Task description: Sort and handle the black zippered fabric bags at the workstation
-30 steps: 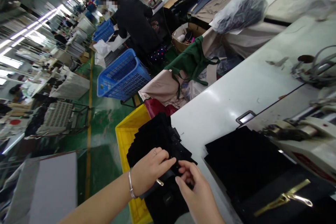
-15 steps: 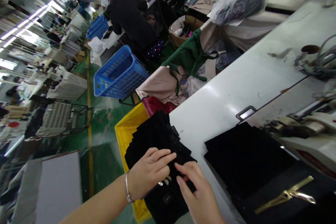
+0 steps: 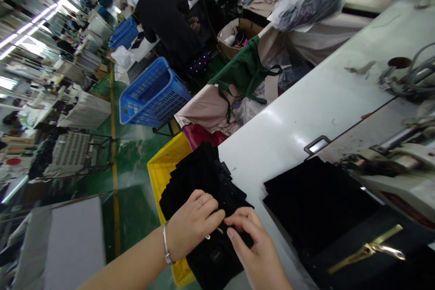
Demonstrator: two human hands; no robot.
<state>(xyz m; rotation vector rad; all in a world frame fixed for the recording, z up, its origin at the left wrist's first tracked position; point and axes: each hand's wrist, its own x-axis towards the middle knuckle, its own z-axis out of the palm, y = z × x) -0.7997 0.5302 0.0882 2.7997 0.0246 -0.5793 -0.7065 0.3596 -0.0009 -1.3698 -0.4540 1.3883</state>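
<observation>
A stack of black fabric pieces [image 3: 193, 167] fans out over a yellow crate [image 3: 154, 172] and the edge of the white table. My left hand [image 3: 193, 224], with a ring and a bracelet, rests on the black fabric, its fingers curled down onto it. Right beside it, my right hand [image 3: 254, 240] pinches the fabric between thumb and fingers. The fingertips of both hands nearly meet. Small shiny metal parts show under the left fingers. Below them, a dark label patch [image 3: 216, 255] is on the front piece of fabric.
The white table [image 3: 265, 122] carries another black fabric stack [image 3: 319, 204], with a gold-coloured metal piece [image 3: 369, 249] lying on dark material. A sewing machine [image 3: 404, 167] stands at the right. Beyond are a blue basket [image 3: 156, 95], a cardboard box [image 3: 249, 29] and a seated person [image 3: 166, 22].
My left fingers have drawn in and curled closer to the right fingertips. The right hand stays almost in place, its fingers slightly closer together.
</observation>
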